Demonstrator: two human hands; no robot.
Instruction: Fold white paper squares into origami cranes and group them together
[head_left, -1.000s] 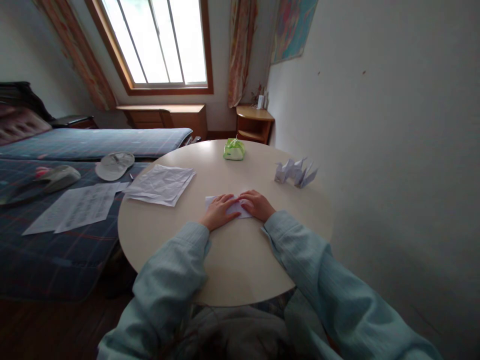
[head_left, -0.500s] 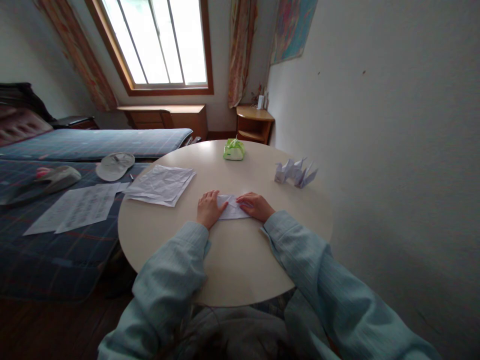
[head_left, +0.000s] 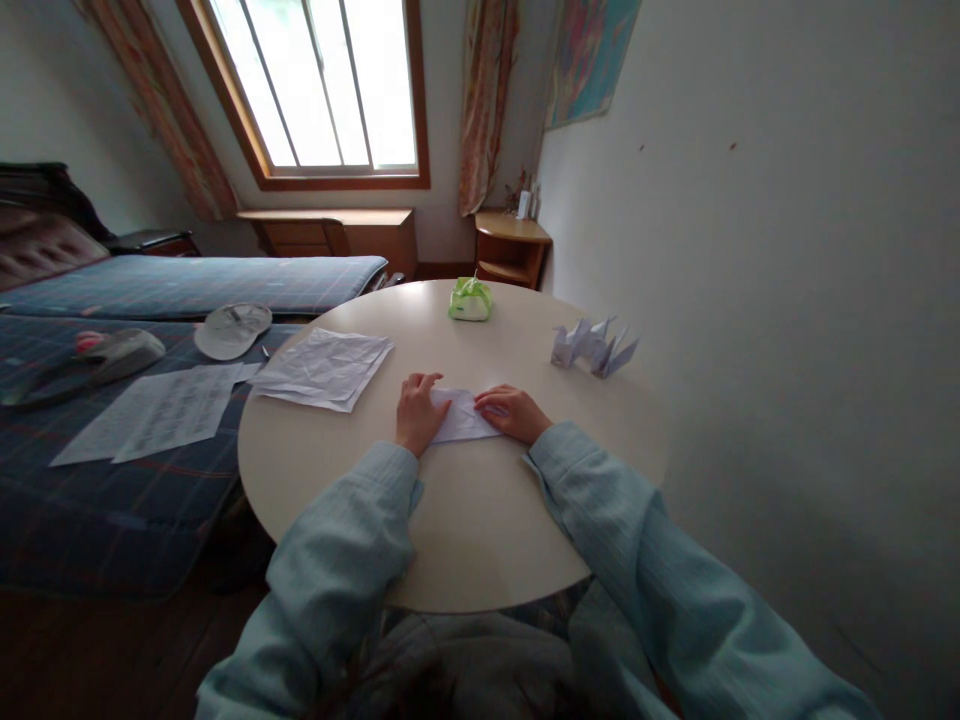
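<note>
folded white paper (head_left: 463, 424) on counter (head_left: 480, 540), left hand (head_left: 415, 414) pressed flat at its 9 o'clock edge, right hand (head_left: 511, 412) flat at 3 o'clock, neither gripping, origami figures (head_left: 592, 346) at 2 o'clock

Centre of round table (head_left: 465, 540): taken by left hand (head_left: 415, 412) and right hand (head_left: 510, 412), both pressed flat on folded paper (head_left: 461, 420).
Near side, between the sleeves: bare top, open.
Left: blocked by stack of creased sheets (head_left: 324, 367); narrow bare strip between stack and left hand.
Far centre: green packet (head_left: 470, 300) near the far edge; wide bare band on its near side.
Far right: paper cranes (head_left: 592, 345); open lane between cranes and packet.
Right side: closed by wall (head_left: 750, 300).
</note>
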